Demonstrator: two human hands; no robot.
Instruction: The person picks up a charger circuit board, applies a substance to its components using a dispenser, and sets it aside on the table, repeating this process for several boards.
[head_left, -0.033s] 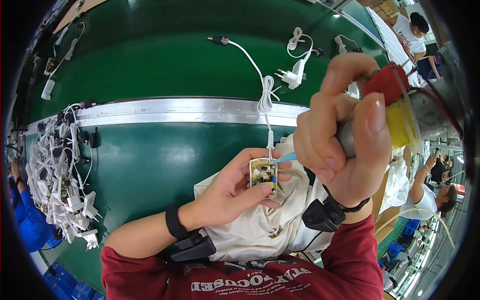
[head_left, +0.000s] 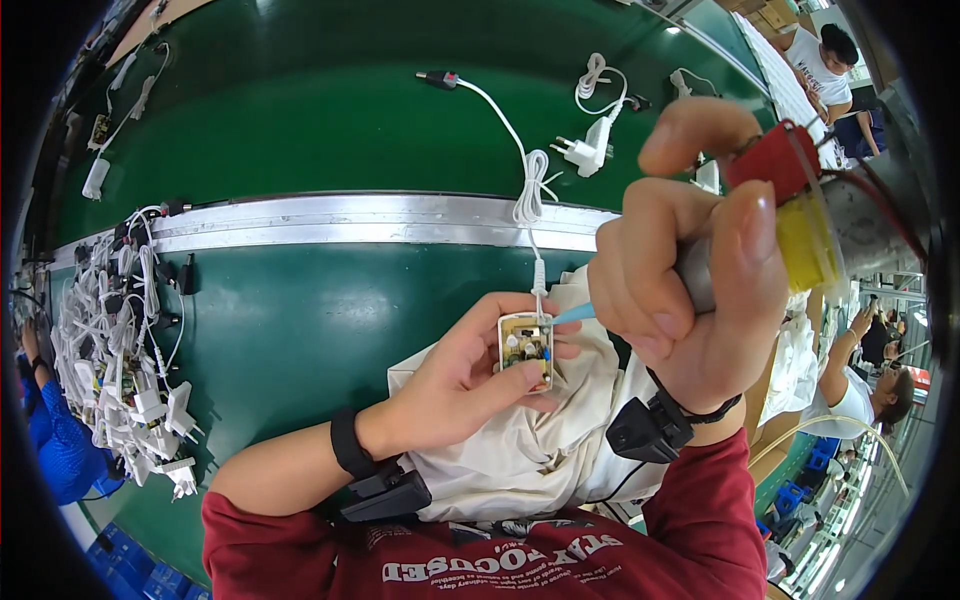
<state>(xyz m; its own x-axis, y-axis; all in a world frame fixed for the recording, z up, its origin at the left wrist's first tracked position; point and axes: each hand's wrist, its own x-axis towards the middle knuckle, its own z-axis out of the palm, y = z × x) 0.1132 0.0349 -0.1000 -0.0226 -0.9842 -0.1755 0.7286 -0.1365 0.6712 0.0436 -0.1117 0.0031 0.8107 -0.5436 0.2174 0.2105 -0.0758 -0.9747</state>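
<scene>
My left hand [head_left: 450, 385] holds a small open white adapter case [head_left: 525, 350] with its circuit board showing. It rests on a crumpled white cloth [head_left: 520, 450]. My right hand [head_left: 670, 300] is closed around a grey hand tool [head_left: 800, 235] with yellow and red parts. The tool's thin blue tip [head_left: 573, 314] touches the top right of the board. A white cable [head_left: 525, 190] runs from the case up across the green table to a black plug [head_left: 440, 77].
A pile of white plug adapters and cables [head_left: 120, 340] lies at the left. A metal strip [head_left: 350, 220] crosses the green table [head_left: 300, 120]. Another white plug with a coiled cable [head_left: 590, 145] lies beyond it. Other people [head_left: 860, 370] work at the right.
</scene>
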